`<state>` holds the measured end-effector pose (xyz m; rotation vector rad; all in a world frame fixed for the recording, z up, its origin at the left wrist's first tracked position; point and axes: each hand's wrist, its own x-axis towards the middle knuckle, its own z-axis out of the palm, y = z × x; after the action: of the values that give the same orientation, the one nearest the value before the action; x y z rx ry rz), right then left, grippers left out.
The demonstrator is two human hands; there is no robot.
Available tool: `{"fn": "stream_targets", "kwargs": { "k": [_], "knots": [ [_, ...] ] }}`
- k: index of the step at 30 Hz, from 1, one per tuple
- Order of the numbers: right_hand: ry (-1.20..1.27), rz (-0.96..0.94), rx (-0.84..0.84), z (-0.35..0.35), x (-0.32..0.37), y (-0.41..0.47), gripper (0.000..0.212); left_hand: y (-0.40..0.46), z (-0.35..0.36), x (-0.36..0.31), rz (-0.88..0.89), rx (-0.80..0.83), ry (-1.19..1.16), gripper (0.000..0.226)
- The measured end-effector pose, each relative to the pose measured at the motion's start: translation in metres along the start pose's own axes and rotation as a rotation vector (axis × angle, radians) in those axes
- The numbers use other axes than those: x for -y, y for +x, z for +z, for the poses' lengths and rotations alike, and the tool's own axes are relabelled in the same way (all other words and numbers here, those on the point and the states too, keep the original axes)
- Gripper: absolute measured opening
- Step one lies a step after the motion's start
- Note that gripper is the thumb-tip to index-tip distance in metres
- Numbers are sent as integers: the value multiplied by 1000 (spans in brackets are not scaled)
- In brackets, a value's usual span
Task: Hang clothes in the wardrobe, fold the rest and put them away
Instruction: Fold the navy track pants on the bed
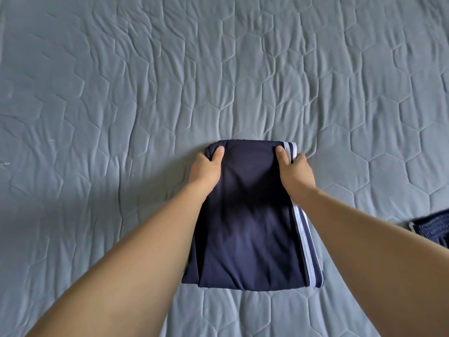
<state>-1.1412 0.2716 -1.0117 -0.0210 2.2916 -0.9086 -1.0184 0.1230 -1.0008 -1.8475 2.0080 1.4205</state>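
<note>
Folded navy track pants (250, 229) with white side stripes lie lengthwise on the bed in front of me. My left hand (206, 167) grips the far left corner of the folded stack, thumb on top and fingers tucked under the edge. My right hand (295, 170) grips the far right corner the same way, thumb lying beside the white stripe. Both forearms reach in from the bottom of the view along the sides of the pants.
A grey-blue quilted bedspread (121, 93) with a hexagon stitch pattern fills the view. Another dark navy garment (435, 227) peeks in at the right edge.
</note>
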Motion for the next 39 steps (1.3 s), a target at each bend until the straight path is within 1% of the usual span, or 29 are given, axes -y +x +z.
{"fn": "stream_targets", "kwargs": {
  "k": [2,5,6,9,10,11,12,14,15,16,18,19,20,21,22,24,25,27,28,30,32,33,36,39],
  "knots": [
    [38,24,36,-7,-4,-9,64,-8,-5,10,-54,19,-17,65],
    [55,80,81,-15,-17,-35,70,-38,-11,35,-123,89,-68,70],
    [17,84,75,-16,-23,-47,71,-53,-12,43,-139,105,-78,69],
    [-276,120,25,-20,-46,-86,79,-98,-13,65,-167,131,-51,68],
    [-272,140,25,-22,-56,-97,79,-109,-13,72,-168,144,-53,67],
    [-205,147,51,-24,-67,-107,75,-117,-14,81,-176,171,-58,63],
    [-135,148,89,-28,-77,-115,67,-123,-16,87,-182,202,-70,56],
    [-114,159,174,-36,-89,-120,52,-123,-20,94,-164,234,-39,36],
    [-131,155,196,-40,-91,-119,49,-122,-22,96,-147,224,0,31],
    [-139,145,203,-43,-91,-117,48,-119,-24,97,-129,203,28,32],
    [-104,131,207,-45,-90,-114,46,-119,-24,101,-92,146,33,42],
    [-61,144,219,-46,-91,-116,44,-123,-24,104,-71,113,14,37],
    [-13,172,234,-45,-95,-119,42,-130,-24,108,-36,77,1,25],
    [34,208,255,-45,-101,-124,42,-138,-23,114,-10,50,11,13],
    [77,249,278,-44,-108,-131,45,-147,-23,121,9,33,26,6],
    [115,323,321,-40,-118,-146,52,-164,-25,137,8,29,63,14],
    [101,348,331,-39,-121,-151,51,-169,-26,142,14,37,123,17],
    [66,352,325,-39,-118,-158,41,-176,-29,147,18,75,231,30],
    [62,342,316,-40,-115,-159,37,-178,-31,143,23,91,224,33],
    [70,326,304,-40,-113,-159,36,-180,-32,135,76,62,249,29],
    [63,325,293,-39,-113,-158,37,-183,-28,125,140,55,414,20],
    [56,323,285,-38,-114,-157,37,-183,-24,121,152,81,467,21],
    [62,323,265,-35,-120,-155,38,-187,-14,114,95,215,453,26],
    [64,329,257,-33,-124,-154,38,-182,-17,120,72,342,584,34]
  ]
}}
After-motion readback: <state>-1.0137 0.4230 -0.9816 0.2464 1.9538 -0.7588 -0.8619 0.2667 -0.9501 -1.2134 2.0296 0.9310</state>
